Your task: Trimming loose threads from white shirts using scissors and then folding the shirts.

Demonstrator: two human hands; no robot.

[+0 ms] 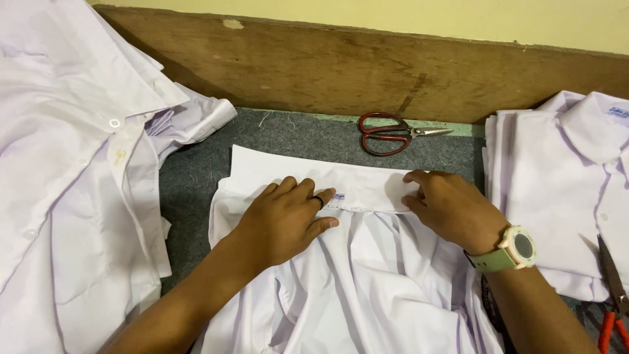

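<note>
A white shirt (367,288) lies crumpled on the grey work surface (190,177), its collar (314,174) spread flat toward the wall. My left hand (285,219) presses flat on the shirt just below the collar, fingers apart, a dark ring on one finger. My right hand (449,206) rests on the right end of the collar with its fingers curled onto the fabric. A pale green watch (511,252) sits on that wrist.
Red-handled scissors (393,133) lie behind the collar near a brown wooden board (367,65). A heap of white shirts (72,164) fills the left side. A folded stack of white shirts (563,190) lies at right, with orange-handled snips (614,295) on its near edge.
</note>
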